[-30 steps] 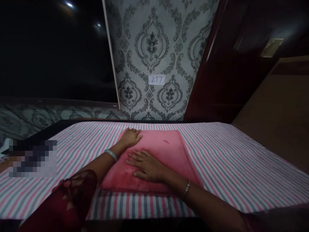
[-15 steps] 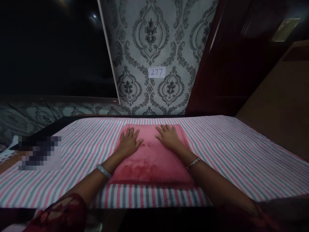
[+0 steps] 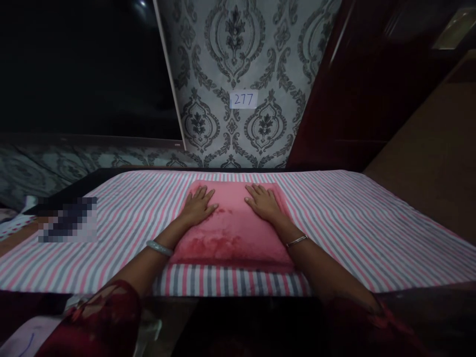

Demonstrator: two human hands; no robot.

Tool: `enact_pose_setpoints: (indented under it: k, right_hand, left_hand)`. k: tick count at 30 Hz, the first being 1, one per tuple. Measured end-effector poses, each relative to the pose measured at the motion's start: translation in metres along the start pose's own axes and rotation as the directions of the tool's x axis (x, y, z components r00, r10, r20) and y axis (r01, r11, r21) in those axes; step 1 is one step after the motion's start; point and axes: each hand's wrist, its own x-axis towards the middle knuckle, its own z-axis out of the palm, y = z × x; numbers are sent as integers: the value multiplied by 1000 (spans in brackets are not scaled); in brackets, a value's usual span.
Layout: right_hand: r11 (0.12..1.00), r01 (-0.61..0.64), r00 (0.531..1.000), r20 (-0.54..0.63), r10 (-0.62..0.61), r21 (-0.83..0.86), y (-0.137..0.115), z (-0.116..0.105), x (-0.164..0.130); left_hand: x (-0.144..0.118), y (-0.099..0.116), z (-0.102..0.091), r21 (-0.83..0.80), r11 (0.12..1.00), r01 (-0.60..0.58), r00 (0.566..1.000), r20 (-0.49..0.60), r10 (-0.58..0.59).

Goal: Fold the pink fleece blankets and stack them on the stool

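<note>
At the bottom of the frame my dark red patterned sleeve shows at lower left; above it, a pale bangle sits on my left wrist and a thin bracelet on my right; my left hand lies flat, fingers spread, palm down on the far left part of the folded pink cloth, gripping nothing; my right hand lies the same way on its far right part; the cloth rests mid-frame on a pink and grey striped sheet covering the counter; beyond, patterned wallpaper carries a small label reading 277.
</note>
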Motion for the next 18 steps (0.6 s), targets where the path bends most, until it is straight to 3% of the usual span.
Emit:
enact_pose_setpoints:
  k: [3, 6, 8, 11, 15, 18]
  right_hand:
    - [1000, -6, 998, 56, 5, 20, -5, -11, -12]
    - [989, 135, 991, 15, -136, 55, -14, -17, -39]
    - [947, 310, 950, 25, -313, 83, -21, -15, -59]
    - [879, 464, 874, 103, -474, 111, -25, -7, -78]
    - [905, 418, 898, 117, -425, 79, -19, 3, -76]
    - [938, 344, 935, 81, -346, 38, -8, 4, -71]
  left_hand:
    - [-14, -4, -14, -29, 1000, -7, 1000, -23, 6]
    - [-52, 2, -21, -86, 990, -114, 965, -245, 89]
    - [-84, 12, -16, -78, 962, -263, 918, -326, 225]
    - [-121, 25, 5, 36, 923, -383, 883, -278, 377]
    - [-136, 31, 33, 164, 924, -346, 887, -265, 379]
    - [-134, 30, 38, 197, 923, -331, 881, -286, 377]
